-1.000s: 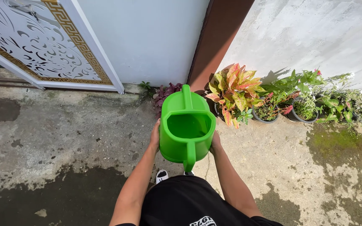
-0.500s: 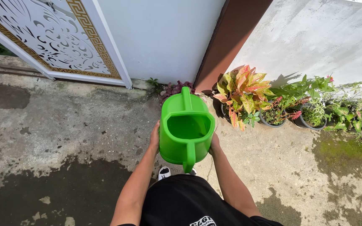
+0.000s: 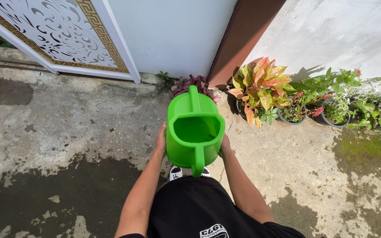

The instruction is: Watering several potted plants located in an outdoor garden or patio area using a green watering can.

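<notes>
The left hand (image 3: 161, 140) is pressed flat against the left wall of a bright green plastic watering can (image 3: 194, 131), fingers laid together along the side; the right hand (image 3: 225, 146) is pressed the same way against the right wall, mostly hidden behind the can. The can is gripped between the two palms and carried in the air in front of the person's chest, above a concrete yard floor (image 3: 67, 132).

Compared with the views of a second and half a second ago, the grip is unchanged, but the row of potted plants has been brought slightly nearer and the purple-leaved plant (image 3: 195, 83) now shows just beyond the can's far end. The person appears to have been walking forward toward the wall.

The can's long axis runs straight away from the person: the handle loop is nearest the body, and the top grip leads toward the far end at the foot of the wall. The spout itself cannot be made out. The open filling hole faces upward, and the can is held about level.

To the right, a croton with red and yellow leaves (image 3: 261, 86) stands against a pale wall (image 3: 331, 35).
</notes>
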